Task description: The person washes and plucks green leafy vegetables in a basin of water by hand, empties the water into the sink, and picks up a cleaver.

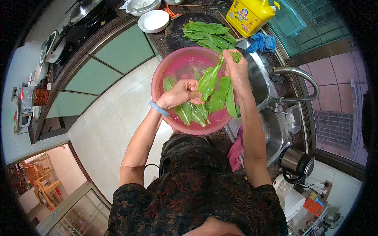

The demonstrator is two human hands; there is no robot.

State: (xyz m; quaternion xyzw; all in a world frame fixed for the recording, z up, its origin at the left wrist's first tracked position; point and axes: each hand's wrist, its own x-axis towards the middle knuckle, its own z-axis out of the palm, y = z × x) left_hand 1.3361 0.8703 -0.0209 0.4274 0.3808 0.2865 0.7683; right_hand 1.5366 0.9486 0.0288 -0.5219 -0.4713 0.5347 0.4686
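Over a pink basin [160, 67], my right hand [237, 70] grips a bunch of long leafy greens [220, 98] by the stems, the leaves hanging down. My left hand [181, 94] pinches the lower end of one wet green leaf [208, 80] that reaches up to the right hand. A pale blue bangle circles my left wrist. More loose leaves [183, 113] lie in the basin below my left hand. Behind the basin, a pile of leafy greens [208, 33] rests on a dark round board [173, 33].
Right of the basin are a steel sink [256, 63] and a curved faucet [303, 70]. A yellow jug [248, 17] and blue cloth [262, 42] stand behind it. White bowls [153, 21] sit at back left. A kettle [295, 163] is at right, a pink cloth [236, 153] near my forearm.
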